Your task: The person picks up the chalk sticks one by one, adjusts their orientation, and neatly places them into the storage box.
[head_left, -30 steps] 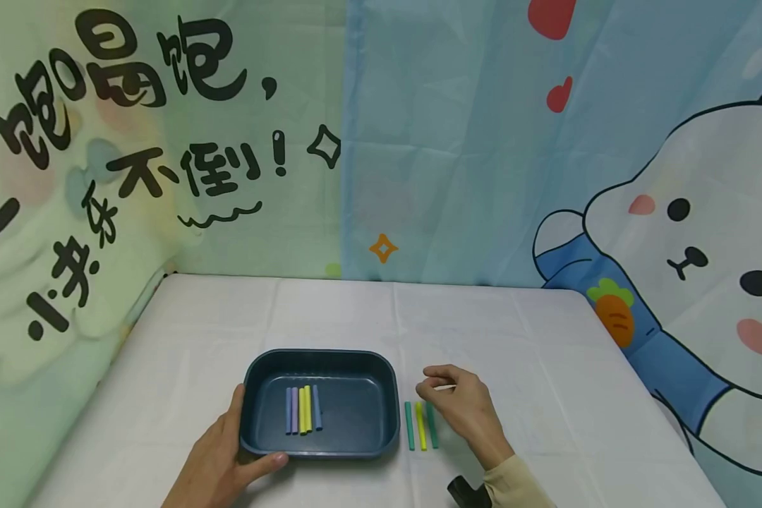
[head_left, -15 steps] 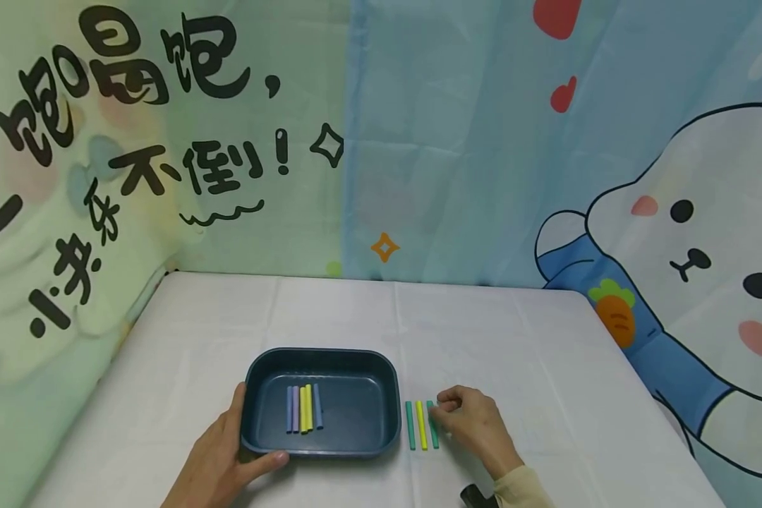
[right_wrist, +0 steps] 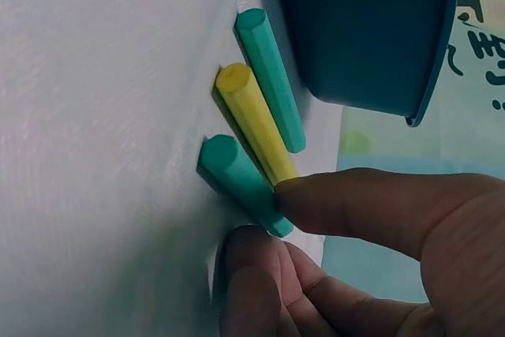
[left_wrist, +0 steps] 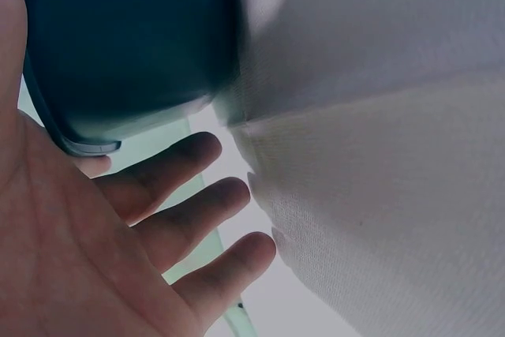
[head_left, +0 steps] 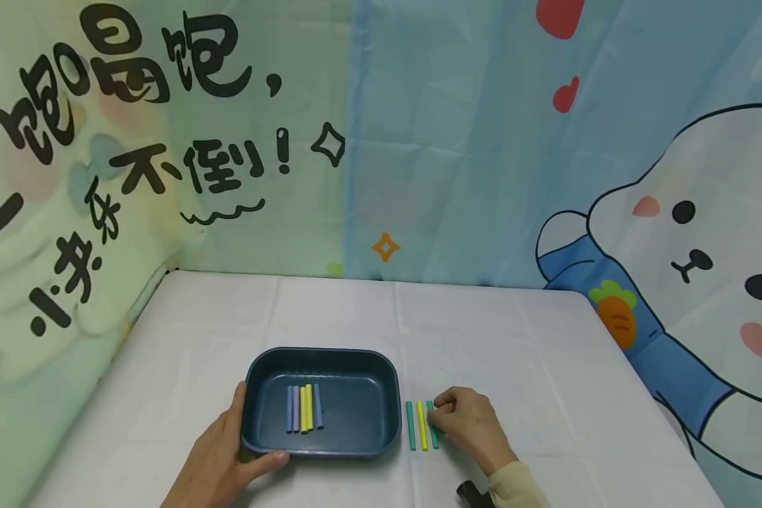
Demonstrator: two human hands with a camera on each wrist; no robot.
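Observation:
A dark blue tray [head_left: 355, 416] stands on the white cloth, with purple [head_left: 289, 409], yellow [head_left: 305, 409] and blue chalk sticks [head_left: 318, 406] side by side inside. My left hand [head_left: 219, 451] rests against its near left corner, thumb along the front wall; the left wrist view shows several fingers extended beside the tray. Right of the tray lie a green chalk stick [head_left: 410, 426], a yellow one [head_left: 422, 426] and a second green one [right_wrist: 233, 171]. My right hand [head_left: 473, 427] pinches the far end of that second green stick, its thumb [right_wrist: 355, 203] on one side.
A black device [head_left: 473, 494] sits at my right wrist beside the cream sleeve [head_left: 517, 487]. White cloth [head_left: 330, 310] covers the table, and printed curtains [head_left: 457, 176] hang behind it and at its left.
My right hand has lowered and moved slightly right onto the rightmost green chalk stick, its fingertips closing at that stick. My left hand and the tray stay in place.

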